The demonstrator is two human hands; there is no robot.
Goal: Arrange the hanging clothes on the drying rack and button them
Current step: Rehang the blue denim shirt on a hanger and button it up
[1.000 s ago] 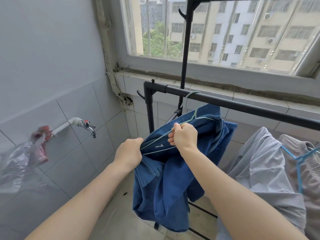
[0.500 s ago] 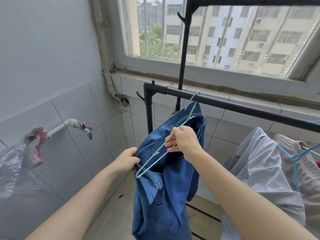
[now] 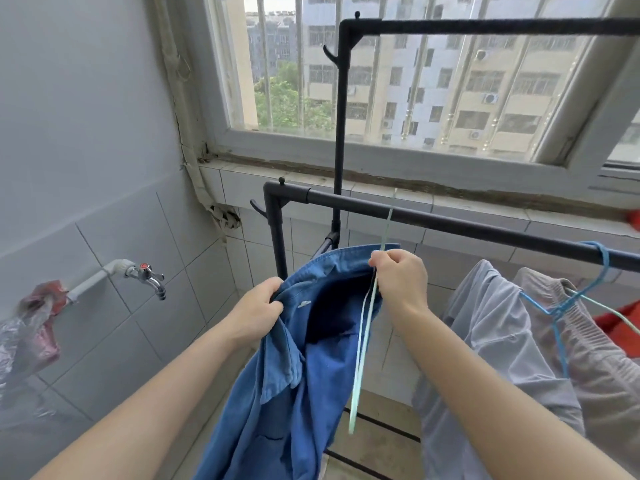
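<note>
1. Denim shirt (image 3: 294, 375) sits between my left hand (image 3: 256, 313), on its collar, and my right hand (image 3: 401, 282), on the wire hanger (image 3: 362, 358).
2. Rack bar (image 3: 485, 233) behind; tap (image 3: 149, 275) off left, another shirt (image 3: 495, 341) hanging right.

no readable text, labels or numbers

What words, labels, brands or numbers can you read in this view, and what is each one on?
No text in this view can be read.
Small white tag inside the blue shirt: too small and blurred to read.
Plastic bag by the left wall: any print is too blurred to tell.
Pale green hanger: no marking shows.
</note>
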